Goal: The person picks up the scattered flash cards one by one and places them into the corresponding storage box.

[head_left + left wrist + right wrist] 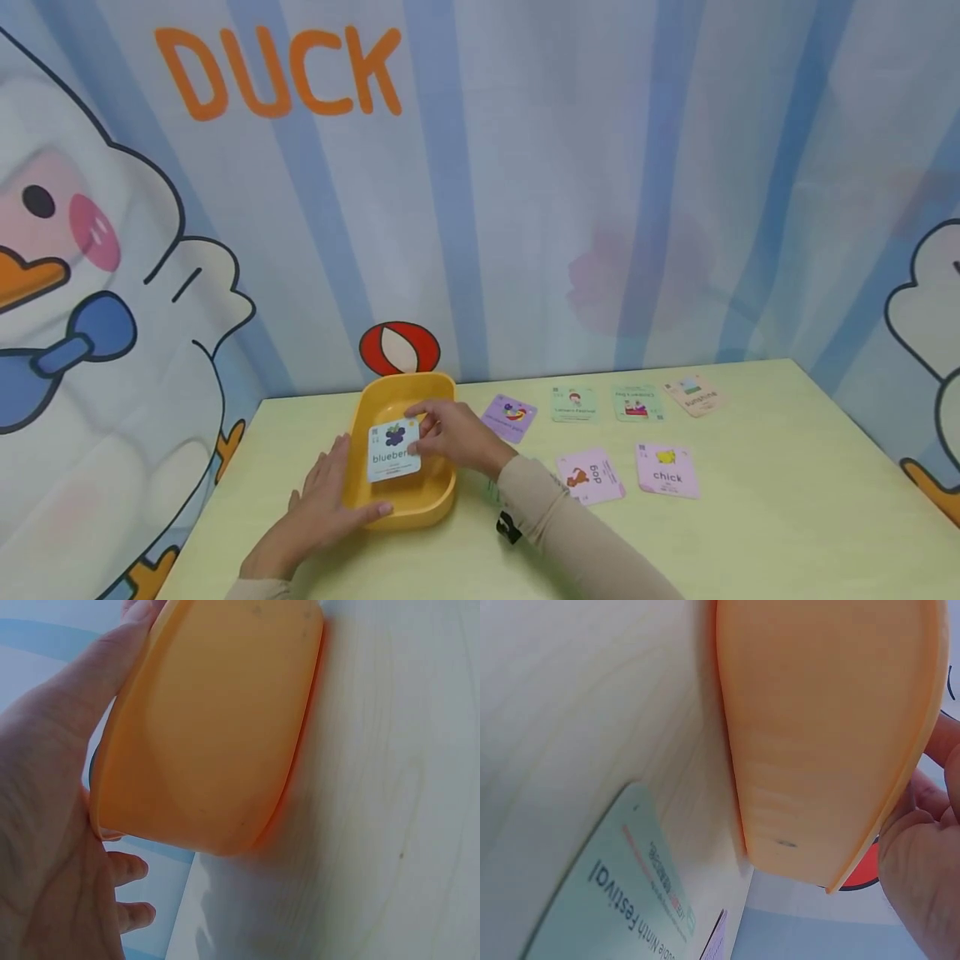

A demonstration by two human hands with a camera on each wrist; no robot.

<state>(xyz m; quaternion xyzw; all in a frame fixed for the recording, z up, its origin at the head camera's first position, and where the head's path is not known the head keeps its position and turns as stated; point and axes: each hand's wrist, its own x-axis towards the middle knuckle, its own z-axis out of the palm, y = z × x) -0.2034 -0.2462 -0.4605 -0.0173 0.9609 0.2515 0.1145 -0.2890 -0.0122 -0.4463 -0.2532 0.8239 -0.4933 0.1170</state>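
Observation:
A yellow plastic bin point(427, 513) stands on the table at the left. My left hand point(322, 500) rests against its left side, fingers extended along the wall and thumb over the front rim; the left wrist view shows the bin's outer wall point(210, 727) beside that thumb. Over the bin's inside, my right hand point(459, 437) pinches the right edge of a blueberry card point(393, 467), tilted with its printed face toward me. Whether the card touches the bin's floor cannot be told. The right wrist view hides the card behind the bin.
Right of the bin lie a purple card point(510, 418), two green cards, one a Lantern Festival card point(574, 406), a sunshine card point(695, 395), a dog card point(591, 477) and a chick card point(668, 471). A Double Ninth Festival card point(622, 900) lies partly under my right forearm. A black buckle point(508, 527) is near my right sleeve.

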